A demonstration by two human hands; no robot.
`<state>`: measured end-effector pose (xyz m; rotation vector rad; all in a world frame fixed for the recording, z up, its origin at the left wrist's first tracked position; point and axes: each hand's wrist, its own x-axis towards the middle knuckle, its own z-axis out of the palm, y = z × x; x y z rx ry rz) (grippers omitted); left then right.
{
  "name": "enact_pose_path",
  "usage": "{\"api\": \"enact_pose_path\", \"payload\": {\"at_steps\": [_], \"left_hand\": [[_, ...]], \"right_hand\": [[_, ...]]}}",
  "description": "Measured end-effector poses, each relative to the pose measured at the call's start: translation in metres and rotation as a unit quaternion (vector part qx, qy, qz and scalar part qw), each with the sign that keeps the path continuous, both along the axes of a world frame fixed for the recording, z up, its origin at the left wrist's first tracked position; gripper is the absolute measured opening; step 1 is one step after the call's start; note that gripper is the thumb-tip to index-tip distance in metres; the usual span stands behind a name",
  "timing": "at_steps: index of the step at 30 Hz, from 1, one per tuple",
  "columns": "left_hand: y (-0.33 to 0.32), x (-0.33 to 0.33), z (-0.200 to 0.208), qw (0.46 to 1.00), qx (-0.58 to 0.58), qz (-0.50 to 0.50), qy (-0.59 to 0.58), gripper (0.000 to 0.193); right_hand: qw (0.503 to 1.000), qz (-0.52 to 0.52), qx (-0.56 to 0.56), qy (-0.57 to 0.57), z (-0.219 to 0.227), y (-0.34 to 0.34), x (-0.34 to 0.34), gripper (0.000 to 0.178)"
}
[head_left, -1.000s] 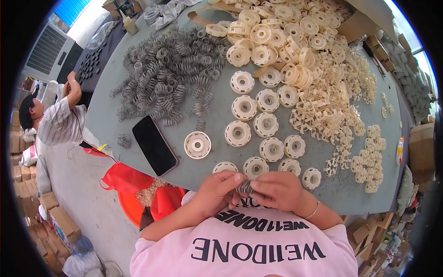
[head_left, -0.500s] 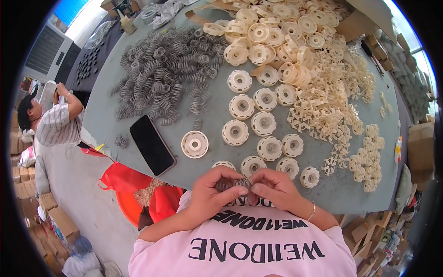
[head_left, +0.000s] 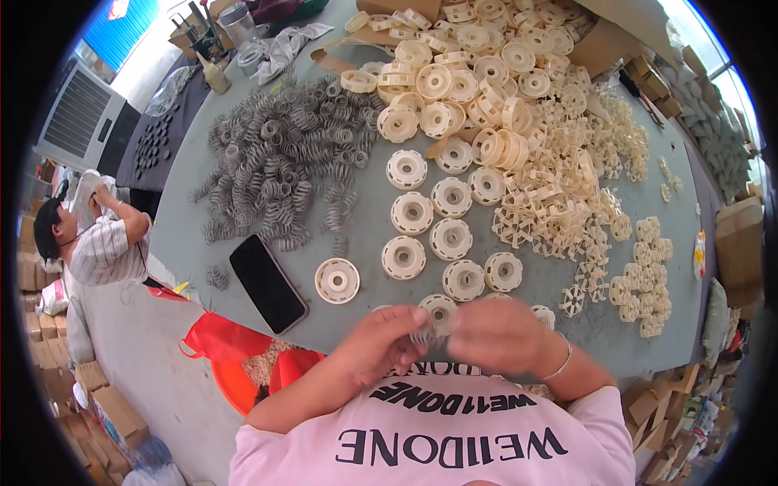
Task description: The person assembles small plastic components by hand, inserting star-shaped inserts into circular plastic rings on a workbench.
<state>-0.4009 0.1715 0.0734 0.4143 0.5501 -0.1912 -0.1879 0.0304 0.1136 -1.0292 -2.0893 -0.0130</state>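
Observation:
My left hand (head_left: 387,344) pinches a grey metal coil spring (head_left: 421,334) between thumb and fingers, close to my shirt at the table's near edge. Beside it, my right hand (head_left: 502,336) is smeared by motion, so its fingers cannot be read. Just beyond both hands sits a cream plastic wheel (head_left: 438,309), partly covered by them. Rows of similar round wheels (head_left: 450,239) stretch away up the table, several with a spring in the middle. A single wheel (head_left: 336,280) lies apart on the left.
A black phone (head_left: 269,283) lies at the left, with a heap of springs (head_left: 279,154) behind it. Piled wheels (head_left: 486,73) and small cream parts (head_left: 559,194) cover the far right. Red bags (head_left: 227,344) hang by the table's left edge. Another person (head_left: 101,231) stands far left.
My right hand has moved rightward, away from the left, and blurred. My left hand still holds the spring, now lower. The whole view has shifted slightly.

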Motion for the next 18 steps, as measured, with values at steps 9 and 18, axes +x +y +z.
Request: {"api": "enact_pose_path", "payload": {"at_steps": [9,18], "left_hand": [[0.107,0.118,0.005,0.903,0.415,0.114,0.011,0.017],[0.113,0.122,-0.015,0.487,0.869,-0.077,0.049,0.030]], "right_hand": [[0.902,-0.384,-0.171,0.095,-0.056,0.090,0.083,0.028],[0.892,-0.345,-0.277,0.094,-0.053,0.108,0.073,0.025]]}}
